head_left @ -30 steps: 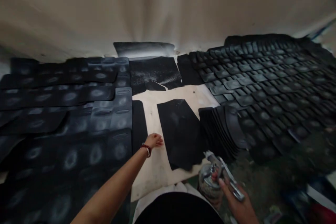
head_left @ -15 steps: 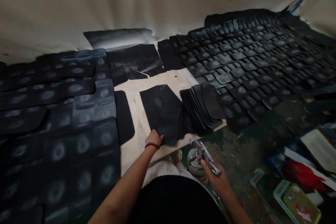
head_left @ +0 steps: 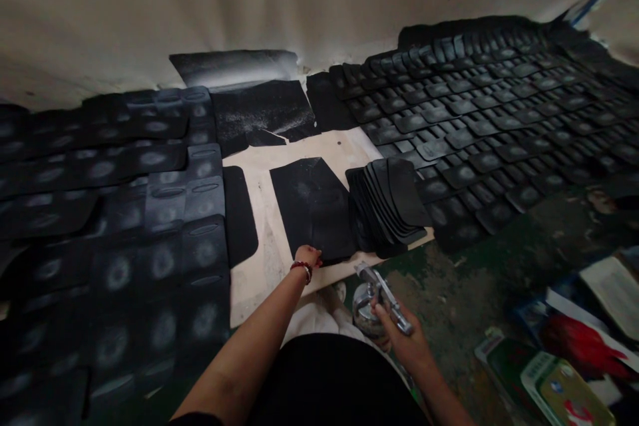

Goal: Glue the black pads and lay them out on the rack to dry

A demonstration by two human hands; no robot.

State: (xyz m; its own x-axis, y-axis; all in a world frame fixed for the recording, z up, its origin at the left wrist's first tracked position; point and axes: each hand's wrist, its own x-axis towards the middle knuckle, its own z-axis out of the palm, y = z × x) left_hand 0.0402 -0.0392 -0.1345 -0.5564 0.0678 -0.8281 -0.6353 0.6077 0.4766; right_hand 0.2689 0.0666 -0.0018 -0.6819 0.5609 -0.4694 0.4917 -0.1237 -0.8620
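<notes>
My left hand [head_left: 308,256], with red beads at the wrist, is closed at the near edge of a flat black sheet [head_left: 314,206] on a pale board [head_left: 264,213]. My right hand [head_left: 399,333] is wrapped round the handle of a metal spray gun [head_left: 382,296] with a round cup under it, held just off the board's near edge. Right of the sheet lies a fanned stack of black pieces [head_left: 392,200]. Another black piece [head_left: 239,213] with rounded corners lies on the board's left side.
Overlapping black pieces with pale round spots cover the left side [head_left: 114,266] and the right side [head_left: 479,113]. A pale curtain-like wall [head_left: 249,0] stands behind. At the lower right are a red cloth [head_left: 579,346] and a green and yellow tin [head_left: 564,386].
My left hand has moved slightly right, and the sheet's near right corner has shifted right, closer to the stack. The spray gun has moved slightly left. The view has shifted a little.
</notes>
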